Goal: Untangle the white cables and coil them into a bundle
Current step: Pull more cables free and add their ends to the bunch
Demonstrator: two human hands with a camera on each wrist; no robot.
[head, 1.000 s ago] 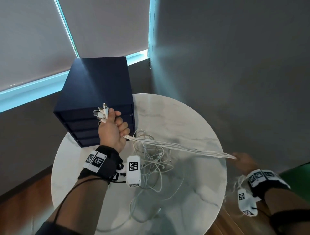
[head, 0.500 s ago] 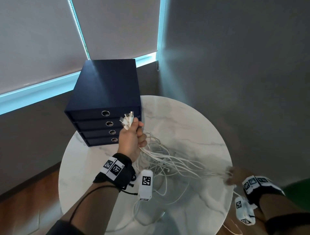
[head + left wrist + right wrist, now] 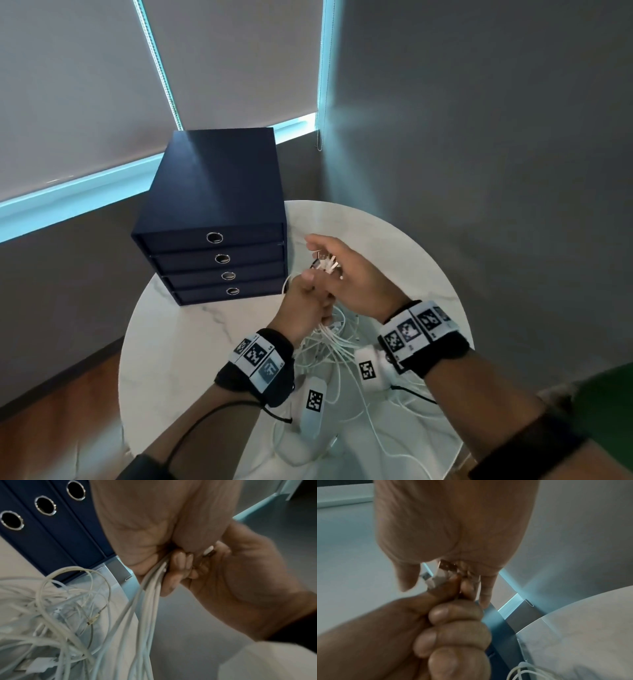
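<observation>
A tangle of white cables lies on the round marble table. My left hand holds a bunch of strands in a fist just above the tangle. Their plug ends stick out of the top of the fist. My right hand is cupped over those plug ends, the thumb spread to one side and a straight finger to the other. The loose tangle hangs and spreads below both hands. My wrists hide part of the pile.
A navy drawer box with several ring-pull drawers stands on the table's far left, close to my hands. A grey wall runs along the right. Behind are roller blinds and a bead chain. Wooden floor shows at the left.
My right hand has come in from the table's right edge to the plug ends. The strands once stretched between the hands now hang slack. My left hand has shifted right.
</observation>
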